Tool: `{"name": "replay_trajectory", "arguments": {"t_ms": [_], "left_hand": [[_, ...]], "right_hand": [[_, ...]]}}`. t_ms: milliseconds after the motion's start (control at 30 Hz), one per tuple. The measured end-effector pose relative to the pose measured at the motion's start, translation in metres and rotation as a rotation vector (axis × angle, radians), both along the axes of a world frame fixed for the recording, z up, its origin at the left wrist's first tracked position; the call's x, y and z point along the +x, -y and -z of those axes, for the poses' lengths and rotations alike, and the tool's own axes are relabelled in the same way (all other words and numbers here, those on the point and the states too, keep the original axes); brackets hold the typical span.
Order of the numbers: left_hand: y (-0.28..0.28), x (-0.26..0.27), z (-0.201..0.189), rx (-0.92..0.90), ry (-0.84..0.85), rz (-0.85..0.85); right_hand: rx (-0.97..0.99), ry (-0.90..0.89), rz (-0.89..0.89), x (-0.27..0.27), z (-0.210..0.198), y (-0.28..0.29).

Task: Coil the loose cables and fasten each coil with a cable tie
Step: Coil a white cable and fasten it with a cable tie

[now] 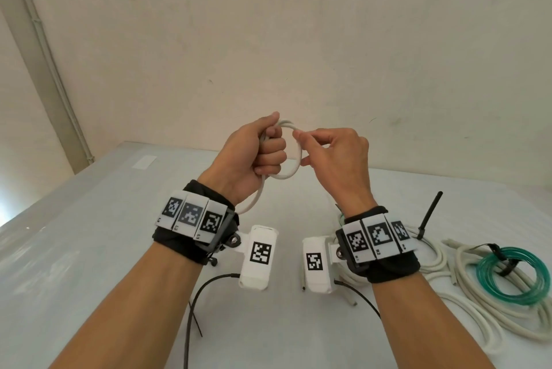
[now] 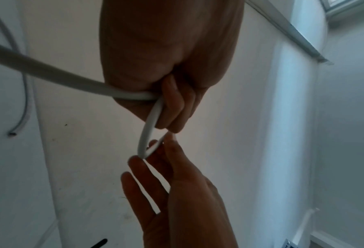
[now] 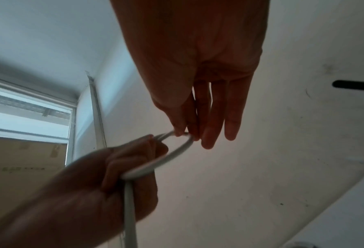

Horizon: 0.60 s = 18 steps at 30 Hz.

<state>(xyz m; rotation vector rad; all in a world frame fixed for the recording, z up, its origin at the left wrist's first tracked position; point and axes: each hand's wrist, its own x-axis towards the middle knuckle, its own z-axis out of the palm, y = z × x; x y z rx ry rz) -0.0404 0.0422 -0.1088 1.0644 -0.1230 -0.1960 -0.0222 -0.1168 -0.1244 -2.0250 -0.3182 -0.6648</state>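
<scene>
My left hand (image 1: pixel 254 156) is fisted around a small loop of white cable (image 1: pixel 294 170) held above the bench (image 1: pixel 89 234), while my right hand (image 1: pixel 334 159) pinches the loop's far side.

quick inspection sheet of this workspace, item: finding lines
surface: pale table, bare patches show faint smudges
job's things: white cable being looped in the air; green coil already bound by a black strap, resting on a pile of white cables
clutter: loose black cable ties; black rod standing near the pile
hands: left hand grips the loop in a fist; right hand pinches its far side
cables: one strand trails down from the left fist
surroundings: stained plain wall; window in the wrist views
</scene>
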Motion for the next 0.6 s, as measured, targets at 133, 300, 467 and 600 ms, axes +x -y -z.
{"name": "replay_trajectory", "arguments": {"t_ms": [133,300,467,600], "left_hand": [[0.001,-0.003,-0.004,-0.08,-0.009,0.029],[0.003,-0.004,-0.005,-0.035,0.013,0.019],[0.0,-0.002,-0.003,-0.12,0.051,-0.047],[-0.007,0.0,-0.007,-0.236,0.125,-0.155]], "right_hand": [[-0.113,0.028,0.01,0.005,0.008,-0.008],[-0.215,0.12,0.045,0.011,0.013,-0.005],[-0.144,-0.064,-0.074,0.006,0.008,0.001],[-0.045,-0.588,-0.373,-0.015,-0.001,-0.003]]}}
